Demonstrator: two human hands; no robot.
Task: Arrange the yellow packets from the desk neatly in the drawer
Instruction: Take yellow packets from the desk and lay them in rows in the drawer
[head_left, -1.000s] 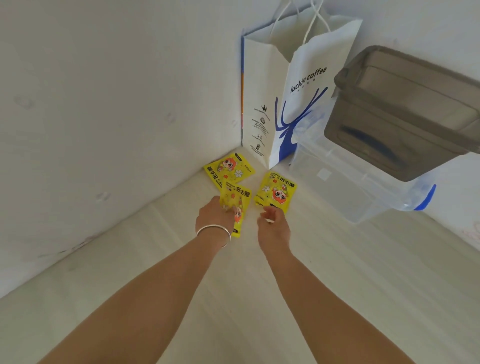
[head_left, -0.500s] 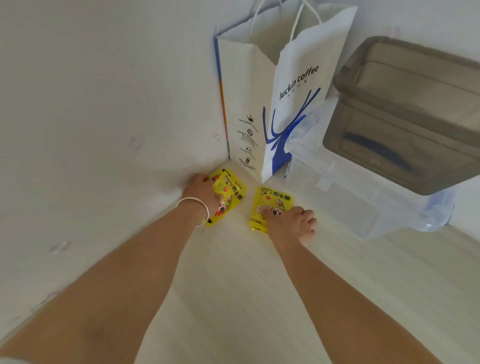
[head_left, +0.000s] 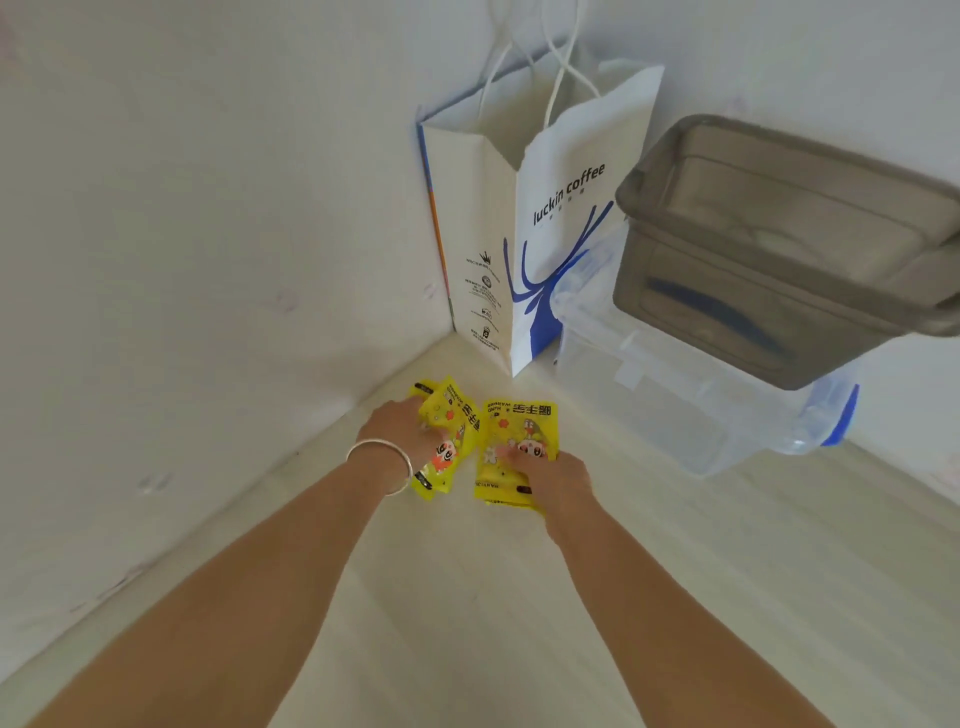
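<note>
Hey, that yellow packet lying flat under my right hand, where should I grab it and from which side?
The yellow packet lies flat on the desk, so there is no edge to wrap from above. Probably best: take its near short edge, where the right hand already rests, coming from your side. Slip the thumb under that edge, fingers on top, and pinch. The far end points at the paper bag.
</note>
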